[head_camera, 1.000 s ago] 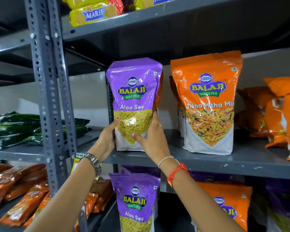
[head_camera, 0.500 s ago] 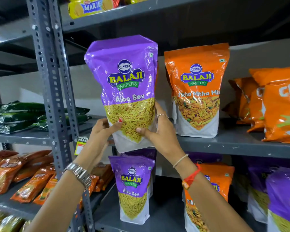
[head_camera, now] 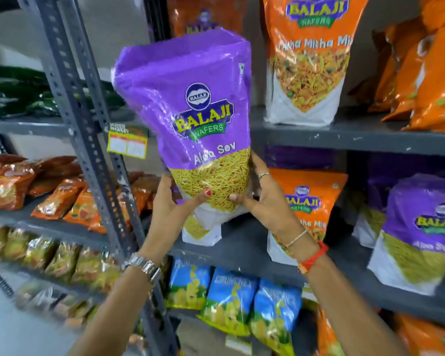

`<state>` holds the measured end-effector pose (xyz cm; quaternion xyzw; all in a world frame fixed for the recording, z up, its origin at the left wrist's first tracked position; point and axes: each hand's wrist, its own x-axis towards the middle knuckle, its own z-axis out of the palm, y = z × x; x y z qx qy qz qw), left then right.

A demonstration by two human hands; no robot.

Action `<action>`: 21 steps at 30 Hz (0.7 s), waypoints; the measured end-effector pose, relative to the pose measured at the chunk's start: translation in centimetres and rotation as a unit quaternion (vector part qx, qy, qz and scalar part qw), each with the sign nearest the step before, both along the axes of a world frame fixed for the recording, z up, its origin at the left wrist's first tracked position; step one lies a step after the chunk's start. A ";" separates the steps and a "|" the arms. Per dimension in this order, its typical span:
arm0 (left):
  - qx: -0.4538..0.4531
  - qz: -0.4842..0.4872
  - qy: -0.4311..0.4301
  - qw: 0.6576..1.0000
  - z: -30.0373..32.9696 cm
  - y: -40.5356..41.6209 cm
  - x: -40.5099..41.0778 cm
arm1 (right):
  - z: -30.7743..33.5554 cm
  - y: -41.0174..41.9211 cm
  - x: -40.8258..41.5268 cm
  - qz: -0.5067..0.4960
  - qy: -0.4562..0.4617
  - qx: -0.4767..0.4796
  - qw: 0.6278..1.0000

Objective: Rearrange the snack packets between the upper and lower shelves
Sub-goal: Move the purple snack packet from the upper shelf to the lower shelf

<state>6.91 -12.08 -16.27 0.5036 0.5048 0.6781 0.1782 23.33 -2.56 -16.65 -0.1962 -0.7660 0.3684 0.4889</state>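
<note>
Aloo Sev packet [head_camera: 190, 119] hung in the air in front of the rack, long axis upright with its top tipped slightly left, between the upper shelf [head_camera: 344, 134] and the lower shelf [head_camera: 242, 250]. Both hands clasped its bottom end: left hand [head_camera: 172, 204] at the left corner, right hand [head_camera: 262, 199] at the right, wrists below. The lower shelf's free spot probably lay just beneath, though blur hid it.

Grey metal shelves [head_camera: 344, 136]: orange packets [head_camera: 307, 60] upright on upper, purple packet [head_camera: 419, 232] on lower.
</note>
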 end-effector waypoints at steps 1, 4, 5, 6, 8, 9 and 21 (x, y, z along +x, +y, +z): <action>0.007 0.013 -0.009 1.000 -1.4 0.0 0.6 | -1.3 0.1 0.2 0.002 -0.008 -0.019 1.000; 0.011 0.060 -0.020 0.998 -6.2 0.5 2.1 | -5.8 0.5 0.7 0.004 -0.048 -0.064 0.997; 0.005 0.073 -0.029 0.997 -8.0 0.9 2.3 | -7.3 0.5 0.8 -0.005 -0.062 -0.073 0.995; -0.004 0.085 -0.032 0.996 -9.7 1.2 2.6 | -8.8 0.6 0.9 -0.011 -0.068 -0.085 0.994; -0.028 0.095 -0.031 0.995 -12.4 2.0 3.2 | -11.2 0.9 1.0 -0.025 -0.064 -0.109 0.992; -0.035 0.093 -0.033 0.994 -13.4 2.4 3.5 | -12.1 1.2 1.0 -0.034 -0.061 -0.121 0.990; -0.138 0.150 0.002 0.979 -19.2 7.7 5.3 | -18.5 5.2 0.5 -0.131 -0.078 -0.180 0.972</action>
